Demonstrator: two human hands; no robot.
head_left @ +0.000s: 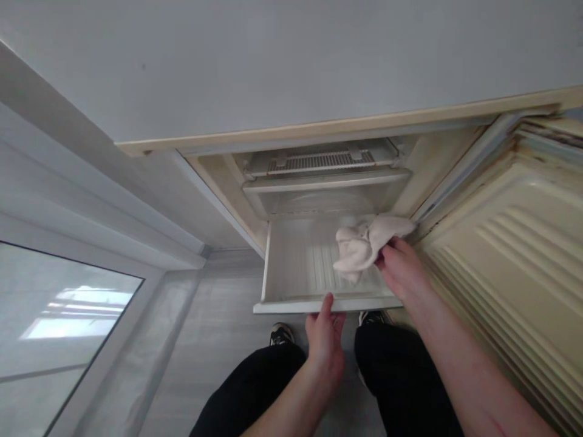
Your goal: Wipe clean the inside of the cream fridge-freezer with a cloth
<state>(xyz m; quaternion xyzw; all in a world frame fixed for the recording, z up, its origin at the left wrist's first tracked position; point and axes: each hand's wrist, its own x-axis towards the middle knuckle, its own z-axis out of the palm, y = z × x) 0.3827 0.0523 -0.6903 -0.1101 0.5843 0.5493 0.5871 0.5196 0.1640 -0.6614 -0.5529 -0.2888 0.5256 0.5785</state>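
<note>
A white plastic drawer (296, 255) with a ribbed bottom is pulled out of an open fridge compartment. My left hand (325, 340) grips the middle of its front edge, thumb over the rim and fingers underneath. Over the drawer's right side, my right hand (401, 264) is closed on a crumpled off-white cloth (359, 249). The cloth hangs loosely toward the drawer bottom; whether it touches there I cannot tell. Part of the right fingers is hidden behind the cloth.
Above the drawer are another drawer front (328, 182) and a wire shelf (323, 161). The yellowed, ribbed door (523, 243) stands open on the right. A white-framed glass panel (68, 328) is at the left. My legs and shoes (282, 334) are below the drawer.
</note>
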